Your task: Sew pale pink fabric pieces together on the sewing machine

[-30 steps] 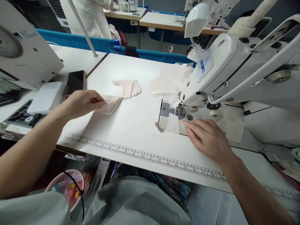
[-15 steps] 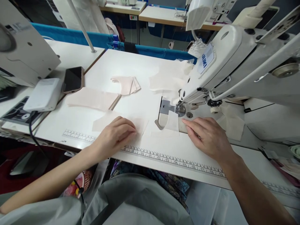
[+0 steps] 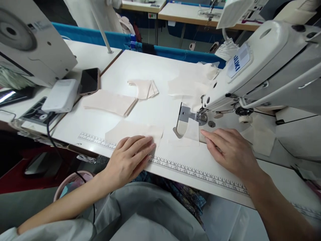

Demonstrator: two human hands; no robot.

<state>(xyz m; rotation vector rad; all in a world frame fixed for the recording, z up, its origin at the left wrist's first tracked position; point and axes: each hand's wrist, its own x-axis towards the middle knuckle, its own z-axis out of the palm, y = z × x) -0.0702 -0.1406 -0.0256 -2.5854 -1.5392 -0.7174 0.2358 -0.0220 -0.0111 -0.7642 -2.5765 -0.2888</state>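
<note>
Bright, even overhead light fills the scene, so the white flat sewing table (image 3: 155,110) nearly washes out and the hands cast only soft, faint shadows. The wide lens bends straight lines toward the edges, stretching the white metal sewing machine (image 3: 271,67). Focus is sharp centrally, with slight smearing at the corners.

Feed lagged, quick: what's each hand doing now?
Left hand: open, flat on pale cream fabric piece.
Right hand: open, fingertips pressing white fabric strip near needle.

Left hand (image 3: 130,157) lies palm down, fingers extended flat; right hand (image 3: 230,152) also flat, fingers pointing left, forearms reaching forward.
</note>
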